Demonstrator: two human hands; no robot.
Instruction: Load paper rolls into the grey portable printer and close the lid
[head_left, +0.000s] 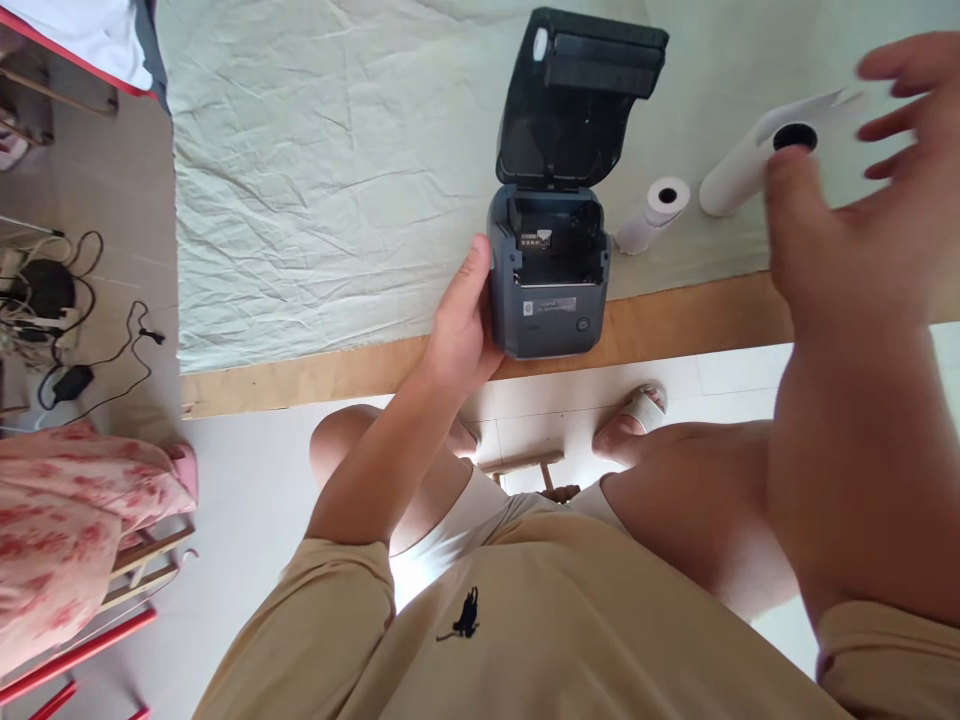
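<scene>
A small dark grey thermal label printer [555,335] is at the front edge of the cloth-covered table, its black lid [562,125] swung up and back. Its paper bay shows no roll inside. My left hand [461,330] grips the printer's left side, thumb along the casing and the other fingers hidden behind it. To the printer's right stands a small white paper roll [641,225]. A larger white paper roll [735,165] with a black core is farther right. My right hand [877,210], slightly blurred, is over that roll's right side with fingers spread; its thumb overlaps the core, and contact is unclear.
A pale green wrinkled cloth [322,180] covers the table, with a bare wooden edge [315,375] in front. Cables and a black adapter [73,382] lie on the floor at left, near a pink floral cloth [67,520]. My knees are below the table edge.
</scene>
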